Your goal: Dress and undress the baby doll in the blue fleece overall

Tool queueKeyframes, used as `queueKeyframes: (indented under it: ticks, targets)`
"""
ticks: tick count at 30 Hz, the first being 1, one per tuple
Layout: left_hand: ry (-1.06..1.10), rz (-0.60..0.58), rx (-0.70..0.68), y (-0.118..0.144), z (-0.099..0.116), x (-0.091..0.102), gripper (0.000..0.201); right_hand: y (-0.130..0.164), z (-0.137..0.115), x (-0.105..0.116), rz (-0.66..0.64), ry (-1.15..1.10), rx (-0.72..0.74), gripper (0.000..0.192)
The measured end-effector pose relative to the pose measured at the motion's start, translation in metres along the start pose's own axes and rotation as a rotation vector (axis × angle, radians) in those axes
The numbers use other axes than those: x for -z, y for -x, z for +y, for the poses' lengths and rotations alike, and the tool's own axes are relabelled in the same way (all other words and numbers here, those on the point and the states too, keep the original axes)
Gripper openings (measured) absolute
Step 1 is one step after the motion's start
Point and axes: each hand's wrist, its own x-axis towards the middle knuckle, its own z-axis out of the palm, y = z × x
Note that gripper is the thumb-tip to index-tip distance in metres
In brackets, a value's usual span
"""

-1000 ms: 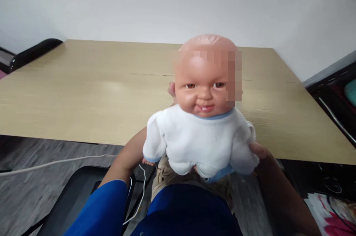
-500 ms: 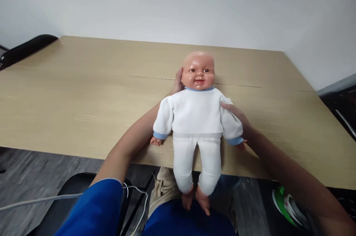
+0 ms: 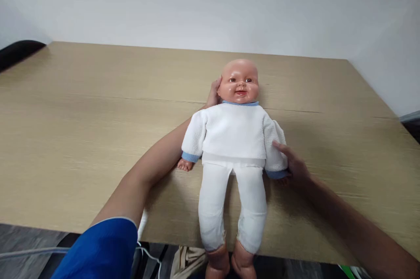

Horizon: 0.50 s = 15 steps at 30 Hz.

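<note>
A baby doll (image 3: 234, 134) in a white fleece top and white trousers lies on its back on the wooden table (image 3: 82, 108), head toward the wall, bare feet past the near edge. My left hand (image 3: 214, 93) reaches under the doll and cups the back of its head; only a few fingers show beside the ear. My right hand (image 3: 292, 163) rests on the doll's sleeve near the blue cuff, fingers loosely curled against it.
A white wall rises right behind the table. A dark chair back (image 3: 16, 51) shows at the far left. Below the near edge I see a white cable (image 3: 29, 252) and grey floor. A dark object sits at the right edge (image 3: 411, 123).
The doll went from upright near my lap to lying flat on the table, then slid further onto it. My right hand slipped down the sleeve toward the cuff.
</note>
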Motion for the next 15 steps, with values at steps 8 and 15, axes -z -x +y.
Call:
queueKeyframes:
  ticks: [8, 15]
  targets:
    - [0.062, -0.041, 0.009, -0.031, 0.008, 0.015, 0.059, -0.011, 0.010, 0.003, 0.267, 0.273, 0.408, 0.083]
    - [0.035, -0.081, -0.008, -0.035, 0.013, 0.022, 0.058, -0.015, 0.028, 0.009, 0.401, 0.555, 0.437, 0.090]
